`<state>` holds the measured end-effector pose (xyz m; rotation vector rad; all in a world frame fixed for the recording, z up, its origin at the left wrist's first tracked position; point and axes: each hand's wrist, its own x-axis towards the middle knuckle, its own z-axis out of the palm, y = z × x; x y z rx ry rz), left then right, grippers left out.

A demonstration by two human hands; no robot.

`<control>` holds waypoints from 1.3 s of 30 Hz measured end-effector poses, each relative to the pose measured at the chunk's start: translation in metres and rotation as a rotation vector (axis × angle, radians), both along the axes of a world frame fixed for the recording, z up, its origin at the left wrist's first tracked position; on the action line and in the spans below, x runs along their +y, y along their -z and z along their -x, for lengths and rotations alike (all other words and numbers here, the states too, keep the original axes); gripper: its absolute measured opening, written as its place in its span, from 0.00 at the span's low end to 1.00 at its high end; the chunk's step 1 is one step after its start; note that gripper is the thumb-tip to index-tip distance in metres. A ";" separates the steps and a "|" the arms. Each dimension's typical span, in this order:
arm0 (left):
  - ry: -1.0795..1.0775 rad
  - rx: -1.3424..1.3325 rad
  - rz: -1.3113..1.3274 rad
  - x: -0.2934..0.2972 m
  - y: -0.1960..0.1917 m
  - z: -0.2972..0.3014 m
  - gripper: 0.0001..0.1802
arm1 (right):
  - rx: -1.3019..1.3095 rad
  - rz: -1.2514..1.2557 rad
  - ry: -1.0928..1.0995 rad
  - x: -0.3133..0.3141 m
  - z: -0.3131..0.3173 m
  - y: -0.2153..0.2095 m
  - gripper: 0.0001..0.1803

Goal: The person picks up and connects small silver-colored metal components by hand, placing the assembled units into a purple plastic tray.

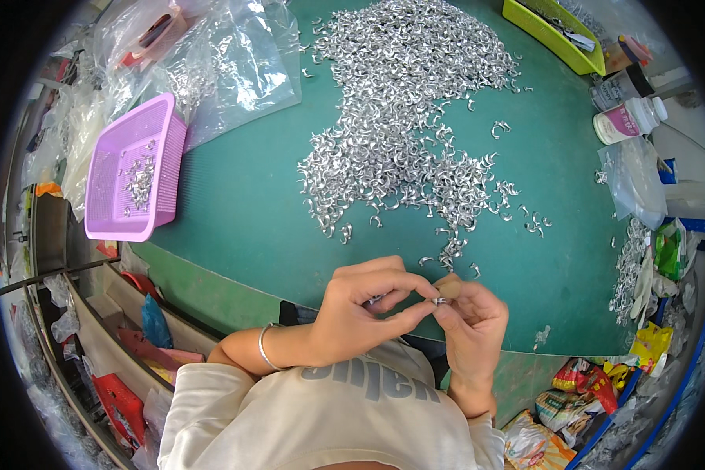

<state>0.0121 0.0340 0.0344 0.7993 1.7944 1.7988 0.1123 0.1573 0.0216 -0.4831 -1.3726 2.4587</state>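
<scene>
Close-up: both hands' fingers [417, 307] pinched tog. on small curved shiny metal clip [440, 301], over green mat [243, 204].

1. Your table mat [235, 204] is dark teal green
2. The heap of small metal clips [403, 117] on it shines silver
3. Your mesh basket [137, 168] is lilac purple (a fine grid pattern all over)
4. The tray [552, 35] at the far edge is lime green
5. The bottle [630, 119] is white with a magenta label
6. Your shirt [329, 415] is cream with grey print
7. Your bangle [265, 348] is silver

Small silver clip [440, 300] between fingertips
</scene>
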 end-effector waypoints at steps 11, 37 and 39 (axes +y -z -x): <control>0.005 -0.022 0.013 -0.004 -0.004 -0.001 0.11 | 0.015 -0.002 -0.008 -0.005 0.000 -0.006 0.08; 0.035 0.011 -0.014 -0.007 -0.012 -0.003 0.10 | 0.062 -0.076 -0.011 -0.006 0.000 -0.006 0.09; 0.027 0.008 -0.018 -0.007 -0.012 -0.003 0.09 | 0.067 -0.077 -0.018 -0.006 0.000 -0.006 0.09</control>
